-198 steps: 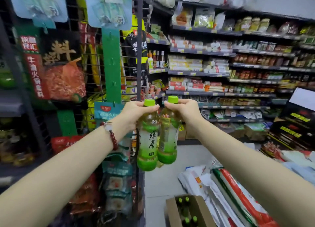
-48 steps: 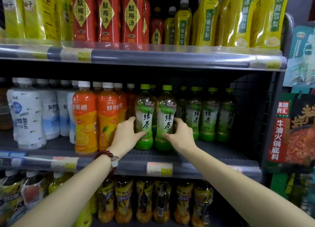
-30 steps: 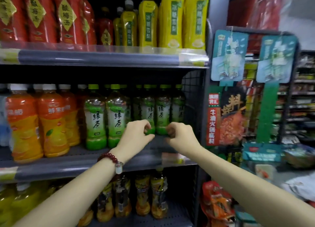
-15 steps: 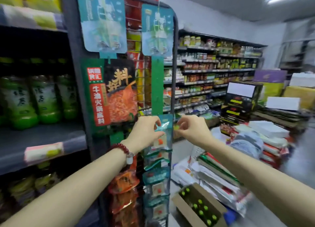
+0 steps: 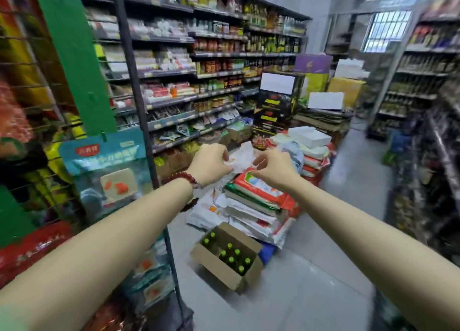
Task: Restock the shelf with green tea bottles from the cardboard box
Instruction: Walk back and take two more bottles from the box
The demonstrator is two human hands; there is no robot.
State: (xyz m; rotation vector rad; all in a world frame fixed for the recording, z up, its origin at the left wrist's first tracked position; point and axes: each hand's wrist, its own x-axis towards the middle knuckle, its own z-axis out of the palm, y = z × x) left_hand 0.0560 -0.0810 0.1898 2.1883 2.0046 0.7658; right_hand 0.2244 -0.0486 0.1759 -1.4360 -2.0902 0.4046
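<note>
An open cardboard box [image 5: 216,263] sits on the grey floor below my hands. Inside it stand several green tea bottles [image 5: 231,258], visible only by their green caps. My left hand [image 5: 211,165], with a red bead bracelet at the wrist, and my right hand [image 5: 272,167] are held out side by side at chest height, well above the box. Both hold nothing, their fingers loosely curled and apart. The drinks shelf is out of view to the left.
A wire rack [image 5: 139,121] hung with snack packets stands close on the left. A stack of rice sacks [image 5: 258,206] lies just behind the box. Stocked shelves [image 5: 199,57] line the aisle on both sides, with stacked cartons [image 5: 321,111] at the far end.
Both hands set two green tea bottles on the shelf and let go. The view has since swung right, away from the shelf, and the box on the floor has come into sight.
</note>
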